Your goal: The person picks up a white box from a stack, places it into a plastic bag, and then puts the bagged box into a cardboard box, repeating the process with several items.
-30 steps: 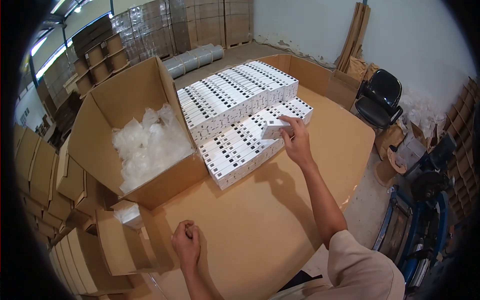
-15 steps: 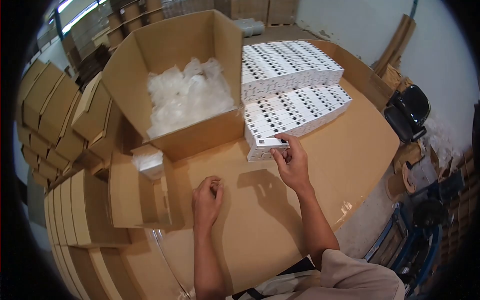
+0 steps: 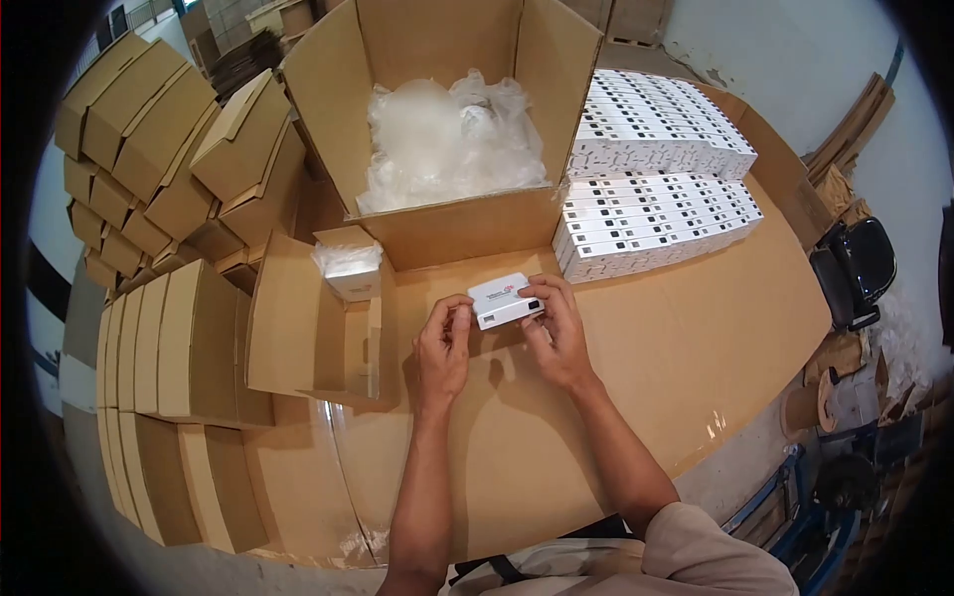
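A small white printed box is held above the cardboard-covered table, its top and one long side facing me. My right hand grips its right end between thumb and fingers. At the left end, my left hand is closed, with its fingertips against the box's edge. To the left of my hands stands an open cardboard carton. Inside that carton, near the back, is a white box in clear plastic wrap. Stacked rows of similar white boxes stand beyond my right hand.
Behind my hands is a large open carton full of clear plastic bags. Brown cartons are piled at the left, with more cartons nearer. A black chair and a blue-framed trolley stand right of the table.
My right hand has brought a white box from the front of the stacked row left to the table's middle. My left hand has moved up and right to meet it. The view has shifted.
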Action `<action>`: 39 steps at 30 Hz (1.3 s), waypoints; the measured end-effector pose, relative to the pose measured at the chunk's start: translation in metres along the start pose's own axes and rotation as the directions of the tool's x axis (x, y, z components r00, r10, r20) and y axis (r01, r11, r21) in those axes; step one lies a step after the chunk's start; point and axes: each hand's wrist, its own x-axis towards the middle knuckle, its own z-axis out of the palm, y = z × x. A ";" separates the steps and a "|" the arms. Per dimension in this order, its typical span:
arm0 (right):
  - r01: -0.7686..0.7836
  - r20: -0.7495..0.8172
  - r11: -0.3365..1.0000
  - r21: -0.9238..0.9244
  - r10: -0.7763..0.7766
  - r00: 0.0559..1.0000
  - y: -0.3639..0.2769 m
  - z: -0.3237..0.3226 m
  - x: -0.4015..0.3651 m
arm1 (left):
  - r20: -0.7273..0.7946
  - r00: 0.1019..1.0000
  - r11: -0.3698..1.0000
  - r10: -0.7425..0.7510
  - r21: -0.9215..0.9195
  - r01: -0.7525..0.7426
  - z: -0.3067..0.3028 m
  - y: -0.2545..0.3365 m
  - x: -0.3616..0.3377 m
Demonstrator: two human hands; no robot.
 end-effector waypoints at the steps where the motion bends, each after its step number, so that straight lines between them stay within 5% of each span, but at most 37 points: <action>1: -0.036 -0.003 0.996 0.088 0.036 0.999 0.007 0.002 -0.001 | -0.004 1.000 1.000 -0.001 -0.011 0.001 0.000 0.001 0.002; 4: -0.162 0.051 0.965 0.208 0.154 0.987 0.019 0.000 -0.001 | 0.039 0.998 0.998 -0.058 0.021 0.057 -0.001 0.004 0.001; 7: -0.048 0.028 0.998 0.037 0.047 0.998 0.033 0.004 -0.002 | 0.046 0.998 0.998 -0.053 0.028 0.052 0.001 0.000 0.002; 10: -0.178 0.093 0.974 -0.140 0.192 0.977 0.029 0.000 -0.003 | 0.013 1.000 0.999 -0.005 0.040 0.004 0.002 -0.003 0.002; 25: -0.119 0.064 0.973 -0.198 0.134 0.989 0.041 0.001 -0.001 | 0.073 0.994 0.989 -0.083 0.130 0.073 -0.003 -0.010 0.003; 37: -0.217 0.113 0.949 -0.229 0.247 0.962 0.029 -0.004 0.002 | 0.090 0.995 0.983 -0.040 0.183 0.023 -0.006 -0.005 0.000; 39: -0.072 0.066 0.978 -0.197 0.086 0.994 0.031 -0.004 0.002 | 0.022 0.999 0.985 0.028 0.169 -0.032 -0.006 -0.001 -0.002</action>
